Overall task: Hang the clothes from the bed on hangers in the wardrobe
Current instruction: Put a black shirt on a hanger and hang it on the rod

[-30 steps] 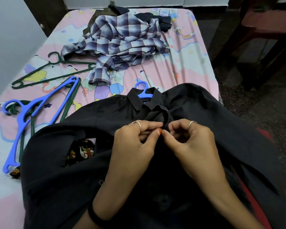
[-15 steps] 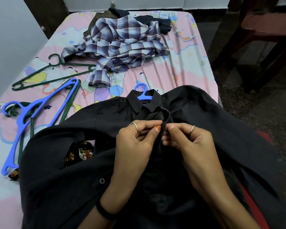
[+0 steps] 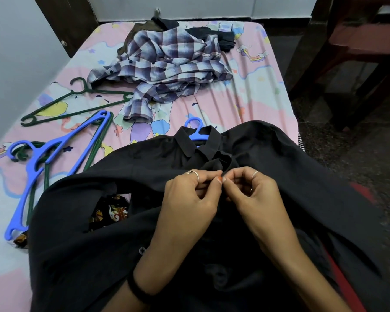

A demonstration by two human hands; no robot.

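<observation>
A black shirt lies spread across the near end of the bed, already threaded onto a blue hanger whose hook pokes out past the collar. Both hands meet just below that collar: the left hand pinches one edge of the shirt's front opening between thumb and forefinger, and the right hand pinches the facing edge, fingertips touching. The step in hand looks like fastening the top button so the shirt stays on its hanger; the button itself is hidden between the fingers, so I cannot tell whether it is through yet.

Once it is closed, the next move calls for lifting shirt and hanger together by the hook and carrying them to the wardrobe, which is not in view.

More work waits: a checked shirt is heaped toward the far end of the bed over darker garments, and a patterned garment peeks from under the black shirt. Spare hangers lie along the left edge: a green hanger and a second blue hanger over other green ones.
</observation>
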